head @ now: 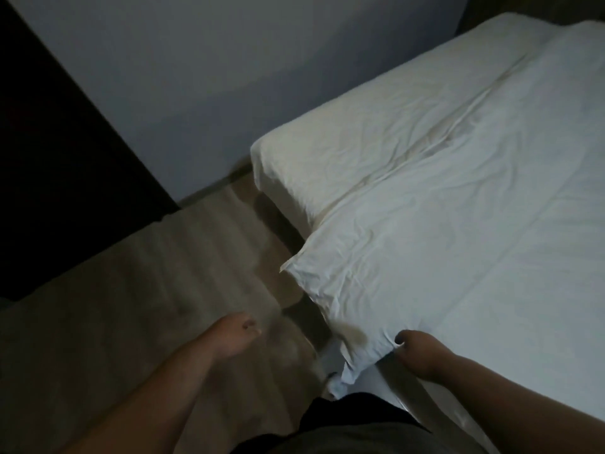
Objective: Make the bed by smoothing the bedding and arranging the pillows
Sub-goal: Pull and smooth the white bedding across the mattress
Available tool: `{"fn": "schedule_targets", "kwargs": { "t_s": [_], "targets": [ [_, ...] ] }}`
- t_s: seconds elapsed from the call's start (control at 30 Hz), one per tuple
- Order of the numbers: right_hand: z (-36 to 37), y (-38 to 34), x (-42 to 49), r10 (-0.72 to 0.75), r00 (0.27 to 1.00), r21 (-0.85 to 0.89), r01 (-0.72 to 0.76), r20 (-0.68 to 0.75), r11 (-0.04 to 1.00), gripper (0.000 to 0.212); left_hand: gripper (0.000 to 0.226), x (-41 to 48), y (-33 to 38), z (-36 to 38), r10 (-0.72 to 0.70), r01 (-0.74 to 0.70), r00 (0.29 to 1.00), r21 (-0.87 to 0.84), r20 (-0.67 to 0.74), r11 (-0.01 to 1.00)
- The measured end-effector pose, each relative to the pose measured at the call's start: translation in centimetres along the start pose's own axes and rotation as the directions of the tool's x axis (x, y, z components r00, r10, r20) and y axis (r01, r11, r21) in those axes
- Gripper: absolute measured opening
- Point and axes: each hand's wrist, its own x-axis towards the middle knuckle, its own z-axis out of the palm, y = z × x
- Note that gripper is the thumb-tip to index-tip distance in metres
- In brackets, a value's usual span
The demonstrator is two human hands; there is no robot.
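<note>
Rumpled white duvet (458, 240) across bed (327, 152)

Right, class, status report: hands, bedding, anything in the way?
Right hand gripping the duvet at its near edge. Left hand free above the floor. Duvet creased, sheet bare beside it. Nothing in the way.

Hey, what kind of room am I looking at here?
Most likely a bedroom, dimly lit: a bed covered by a wrinkled white duvet stands beside a plain wall on a wood-look floor.

Dim, bluish, soft-focused view; deep shadow at the left.
</note>
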Motion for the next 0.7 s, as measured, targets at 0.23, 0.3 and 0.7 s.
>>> {"fn": "schedule_targets", "kwargs": {
  "t_s": [0.23, 0.3, 0.7],
  "targets": [
    [-1.9, 1.2, 1.1, 0.159, 0.987, 0.198, -0.150, -0.027, 0.969, 0.042, 0.036, 7.3, 4.0, -4.3, 0.095, -0.109, 0.990, 0.142, 0.107, 0.984],
    [-1.9, 1.7, 1.2, 0.217, 0.976, 0.262, -0.201, -0.033, 0.944, 0.040, 0.031, 9.4, 5.6, -5.3, 0.130, -0.158, 0.980, 0.187, 0.154, 0.970],
    [2.7, -1.2, 3.9, 0.578, 0.799, 0.635, -0.536, 0.168, 0.556, 0.042, 0.005, 26.8, 11.7, -9.6, 0.175, -0.358, 0.869, 0.343, 0.464, 0.868]
  ]
}}
